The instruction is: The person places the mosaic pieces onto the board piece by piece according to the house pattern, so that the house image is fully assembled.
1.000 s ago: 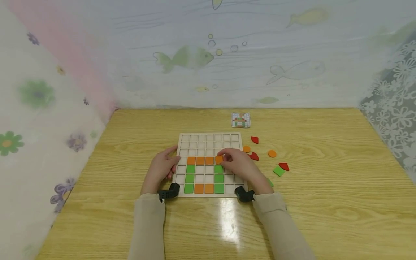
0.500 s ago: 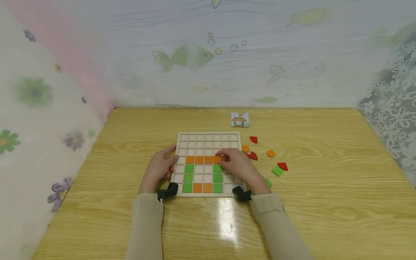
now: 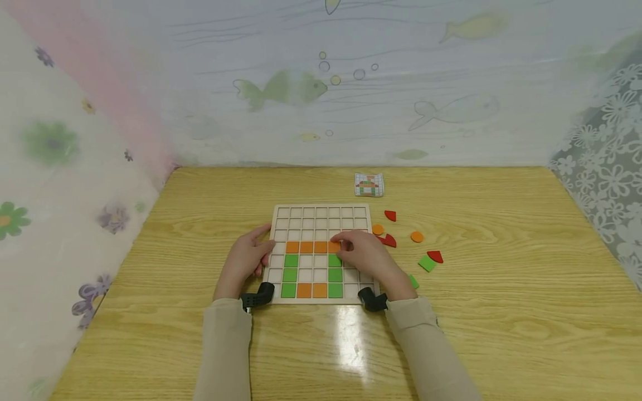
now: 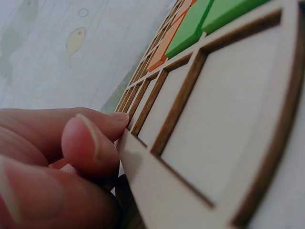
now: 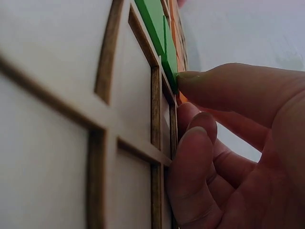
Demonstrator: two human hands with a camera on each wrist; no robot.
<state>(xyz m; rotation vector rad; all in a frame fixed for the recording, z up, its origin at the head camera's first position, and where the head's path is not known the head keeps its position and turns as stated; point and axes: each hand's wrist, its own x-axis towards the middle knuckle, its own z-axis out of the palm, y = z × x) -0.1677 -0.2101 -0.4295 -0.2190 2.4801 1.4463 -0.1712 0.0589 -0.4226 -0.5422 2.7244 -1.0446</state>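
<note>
A pale wooden grid board (image 3: pixel 321 207) lies on the table, with orange and green square tiles filling several cells. My right hand (image 3: pixel 368 253) pinches an orange square tile (image 3: pixel 333 247) between thumb and forefinger at the right end of the orange row, above a column of green tiles (image 3: pixel 335 275). In the right wrist view the thumb (image 5: pixel 205 82) is right by the green tile's edge, and the other fingers are curled. My left hand (image 3: pixel 246 256) holds the board's left edge. In the left wrist view its thumb tip (image 4: pixel 119 117) rests on the rim, fingers curled beside it.
Right of the board lie orange discs (image 3: pixel 417 236), red quarter-circle pieces (image 3: pixel 390 215) and green squares (image 3: pixel 427 263), one partly behind my right wrist. A printed pattern card (image 3: pixel 368 185) lies beyond the board. A painted wall (image 3: pixel 321 122) borders the table's far edge.
The orange tile in my right hand has gone from slightly askew to lined up with the orange row. My left hand stays on the board's edge; the view shifts slightly.
</note>
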